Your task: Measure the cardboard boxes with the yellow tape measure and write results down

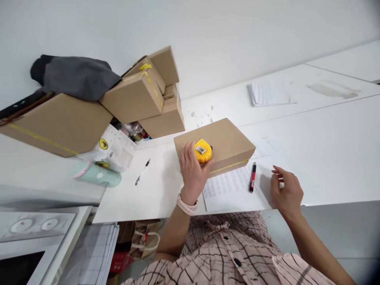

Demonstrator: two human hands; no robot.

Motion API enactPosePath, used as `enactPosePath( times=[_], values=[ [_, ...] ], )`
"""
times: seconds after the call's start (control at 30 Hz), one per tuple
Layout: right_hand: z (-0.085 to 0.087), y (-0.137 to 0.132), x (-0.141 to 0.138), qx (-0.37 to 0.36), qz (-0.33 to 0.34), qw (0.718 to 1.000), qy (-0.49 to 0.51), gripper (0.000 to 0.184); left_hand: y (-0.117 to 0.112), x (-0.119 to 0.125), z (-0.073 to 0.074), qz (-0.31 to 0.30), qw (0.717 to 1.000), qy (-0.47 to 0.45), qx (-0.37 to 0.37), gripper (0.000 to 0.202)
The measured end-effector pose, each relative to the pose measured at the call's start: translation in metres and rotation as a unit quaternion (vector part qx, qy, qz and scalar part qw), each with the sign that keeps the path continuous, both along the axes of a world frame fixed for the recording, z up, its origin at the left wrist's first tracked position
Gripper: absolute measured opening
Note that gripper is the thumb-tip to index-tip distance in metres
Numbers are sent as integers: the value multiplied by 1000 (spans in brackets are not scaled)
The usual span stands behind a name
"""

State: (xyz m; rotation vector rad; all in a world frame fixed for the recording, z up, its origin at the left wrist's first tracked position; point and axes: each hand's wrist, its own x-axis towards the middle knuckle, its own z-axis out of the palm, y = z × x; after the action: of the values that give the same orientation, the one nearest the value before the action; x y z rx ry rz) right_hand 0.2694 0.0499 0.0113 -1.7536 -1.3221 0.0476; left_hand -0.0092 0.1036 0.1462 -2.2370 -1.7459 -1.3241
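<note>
**Tape measure on carton, left hand at the case**

Tape measure point(203, 151), yellow with a metal clip facing up, sits on top of a flat cardboard box point(230, 136) near the box's front left corner. The left hand point(191, 172) is closed on its near side: fingers against the left of the case, thumb tucked at its lower right. A pale wristband point(186, 206) is on that wrist.

The box lies on the white table point(326, 150), tilted relative to the table edge, and it overlaps the top of a printed sheet point(228, 188) filled with small rows of figures. A strip of yellow tape runs along the box's front face.

The right hand point(286, 192) holds nothing. It rests at the table's near edge with its fingers loosely curled and spread, near a red marker point(252, 177) but not touching it. The marker lies on the sheet, just in front of the box.

Also noted: a black pen point(143, 171) on the table left of the box; a stack of cartons point(142, 95) further left, with a grey cloth point(77, 77) draped over the largest one; a green bottle point(97, 174) lying on its side below them.
</note>
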Motion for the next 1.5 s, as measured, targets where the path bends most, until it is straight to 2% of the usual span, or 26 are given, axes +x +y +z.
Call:
enactPosePath(
  times=[0.1, 0.17, 0.2, 0.23, 0.3, 0.37, 0.4, 0.43, 0.5, 0.57, 0.63, 0.7, 0.8, 0.93, 1.07, 1.2, 1.33, 1.5],
  values=[
    [19, -8, -13, 25, -2, 999, 46, 35, 12, 1, 2, -13, 994, -69, -81, 76],
    [40, -12, -25, 26, 17, 993, 117, 31, 2, 3, 5, -60, 978, -154, -127, 77],
    [52, -14, -31, 13, 43, 984, 172, 31, -7, 5, 8, -103, 961, -198, -161, 78],
    [66, -15, -38, -9, 85, 967, 239, 31, -18, 6, 10, -154, 938, -236, -200, 80],
    [93, -16, -50, -83, 204, 899, 378, 37, -37, 7, 15, -249, 886, -283, -270, 82],
    [114, -16, -60, -134, 298, 817, 476, 44, -51, 7, 17, -295, 854, -302, -306, 84],
    [121, -15, -64, -147, 322, 787, 506, 47, -55, 7, 18, -300, 846, -308, -316, 84],
    [126, -15, -66, -153, 335, 768, 524, 47, -58, 5, 18, -300, 840, -316, -323, 83],
    [130, -12, -69, -156, 338, 756, 538, 46, -60, -1, 18, -299, 825, -342, -336, 80],
    [132, -5, -65, -162, 341, 756, 535, 43, -59, -11, 19, -296, 813, -367, -341, 78],
    [135, 12, -56, -157, 337, 764, 528, 39, -55, -27, 22, -277, 819, -376, -333, 77],
    [141, 40, -40, -120, 312, 787, 519, 36, -48, -50, 25, -234, 844, -375, -305, 75],
    [145, 96, -14, -31, 274, 816, 509, 37, -32, -89, 30, -142, 878, -387, -243, 73],
    [133, 160, 3, -22, 242, 836, 492, 36, -9, -142, 29, -38, 889, -411, -197, 67],
    [115, 186, -8, -54, 230, 846, 478, 39, 6, -177, 19, 0, 884, -425, -193, 62],
    [107, 185, -27, -115, 216, 851, 464, 38, 17, -183, 8, -14, 874, -433, -218, 61],
    [106, 176, -36, -174, 238, 850, 437, 45, 26, -164, 4, -35, 871, -431, -234, 64],
    [106, 169, -36, -196, 215, 877, 383, 49, 36, -144, 6, -65, 870, -427, -239, 63]
  ],
)
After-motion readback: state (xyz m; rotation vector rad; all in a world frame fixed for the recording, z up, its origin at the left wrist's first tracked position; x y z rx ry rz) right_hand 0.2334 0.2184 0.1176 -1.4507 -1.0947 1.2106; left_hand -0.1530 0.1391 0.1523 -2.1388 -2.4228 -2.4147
